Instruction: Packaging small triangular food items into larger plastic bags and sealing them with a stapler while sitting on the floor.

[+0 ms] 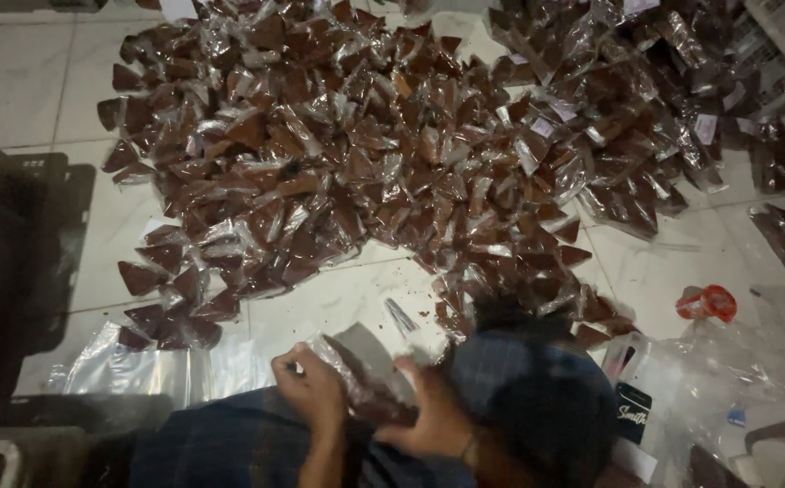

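My left hand [309, 390] and my right hand [432, 421] are low in the view, close together, both gripping one clear plastic packet [362, 369] partly filled with brown material. The left hand pinches its near-left edge and the right hand holds its right side from below. Just beyond the packet a small clear plastic strip [401, 316] lies on the white tile floor [338, 298]. A large pile of similar filled triangular packets [365, 145] spreads across the floor ahead of my hands.
A dark crate [22, 253] stands at the left. Flat clear plastic sheets [139, 370] lie at lower left. Dark blue cloth [528, 398] bulges beside my right hand. A small red object [707, 303], loose clear bags [736, 361] and a dark card [632, 411] lie at right.
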